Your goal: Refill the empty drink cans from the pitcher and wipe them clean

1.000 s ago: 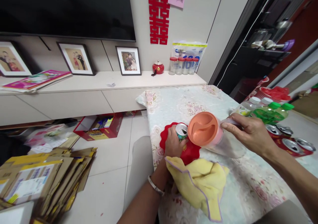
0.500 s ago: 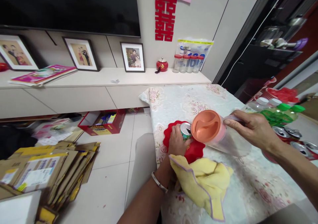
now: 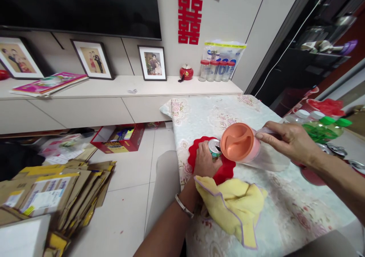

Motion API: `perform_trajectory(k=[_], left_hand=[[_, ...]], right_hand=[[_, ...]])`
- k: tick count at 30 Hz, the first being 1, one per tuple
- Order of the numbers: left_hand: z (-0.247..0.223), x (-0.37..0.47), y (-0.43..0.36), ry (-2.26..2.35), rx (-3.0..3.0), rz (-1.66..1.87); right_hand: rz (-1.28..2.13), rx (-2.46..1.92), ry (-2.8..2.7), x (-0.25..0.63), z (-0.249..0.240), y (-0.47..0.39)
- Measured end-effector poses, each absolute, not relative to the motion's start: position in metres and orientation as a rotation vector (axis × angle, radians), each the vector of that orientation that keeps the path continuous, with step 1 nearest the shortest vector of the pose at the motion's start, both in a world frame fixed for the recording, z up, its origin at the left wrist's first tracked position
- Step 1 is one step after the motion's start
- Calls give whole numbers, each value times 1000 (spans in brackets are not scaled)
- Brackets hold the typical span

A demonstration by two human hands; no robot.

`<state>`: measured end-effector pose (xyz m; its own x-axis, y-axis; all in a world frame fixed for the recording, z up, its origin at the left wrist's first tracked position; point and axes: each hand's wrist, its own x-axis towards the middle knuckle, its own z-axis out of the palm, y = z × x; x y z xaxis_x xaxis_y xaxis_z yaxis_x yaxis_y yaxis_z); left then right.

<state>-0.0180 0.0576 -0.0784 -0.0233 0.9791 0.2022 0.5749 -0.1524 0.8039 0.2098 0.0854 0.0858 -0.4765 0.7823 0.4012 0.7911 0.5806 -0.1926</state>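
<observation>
My left hand (image 3: pixel 204 161) is wrapped round an opened drink can (image 3: pixel 214 147), which stands on a red scalloped mat (image 3: pixel 196 145). In my right hand (image 3: pixel 288 141) is the handle of a pitcher (image 3: pixel 258 148) with an orange lid (image 3: pixel 238 143). The pitcher is tilted left, its lid right beside the top of the can. Whether any liquid runs between them I cannot tell. A yellow cloth (image 3: pixel 235 203) lies crumpled just in front of my left wrist.
A flowered tablecloth (image 3: pixel 285 207) covers the table. At its right stand bottles with green caps (image 3: pixel 326 121) and several opened cans (image 3: pixel 338 150). Flattened cardboard (image 3: pixel 85 196) and a red box (image 3: pixel 122 139) lie on the floor at left. A white cabinet (image 3: pixel 108 88) runs along the wall.
The view has shifted slightly. Both hands keep their grips, and the pitcher stays tilted beside the can with hardly any movement.
</observation>
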Motion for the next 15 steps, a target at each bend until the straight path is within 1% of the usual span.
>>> perform_trajectory(k=[6, 15], left_hand=[[-86, -15, 59, 1752, 1835, 1055], [-90, -13, 60, 1762, 1819, 1114]], right_hand=[[-14, -1282, -2429, 210, 89, 89], [-12, -1284, -2497, 208, 94, 93]])
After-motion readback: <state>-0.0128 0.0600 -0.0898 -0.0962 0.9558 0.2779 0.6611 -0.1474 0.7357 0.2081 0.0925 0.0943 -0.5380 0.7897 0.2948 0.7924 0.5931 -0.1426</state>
